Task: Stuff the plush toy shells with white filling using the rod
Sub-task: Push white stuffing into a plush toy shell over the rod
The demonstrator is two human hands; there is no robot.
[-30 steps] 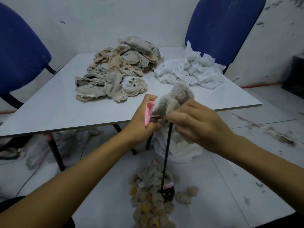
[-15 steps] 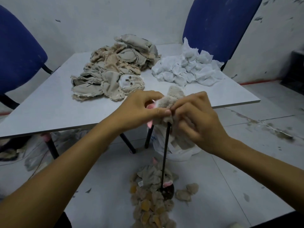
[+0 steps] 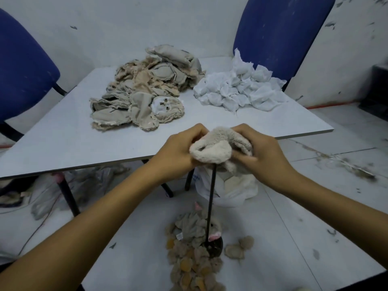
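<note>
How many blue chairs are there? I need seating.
2: one chair at the table's far left, another chair behind its far right corner. Others may be out of view.

We see a fuzzy, matt cream plush shell (image 3: pixel 212 152) on a thin, smooth black rod (image 3: pixel 211 198). The shells (image 3: pixel 144 91) heaped on the smooth, matt grey table (image 3: pixel 63 139) are rough beige cloth with frayed edges; the white filling (image 3: pixel 239 91) looks like crumpled thin fabric.

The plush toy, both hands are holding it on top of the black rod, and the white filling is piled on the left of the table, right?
Not quite. In the head view the white filling lies on the right of the table. Both hands, left and right, do hold the plush toy over the black rod.
</note>
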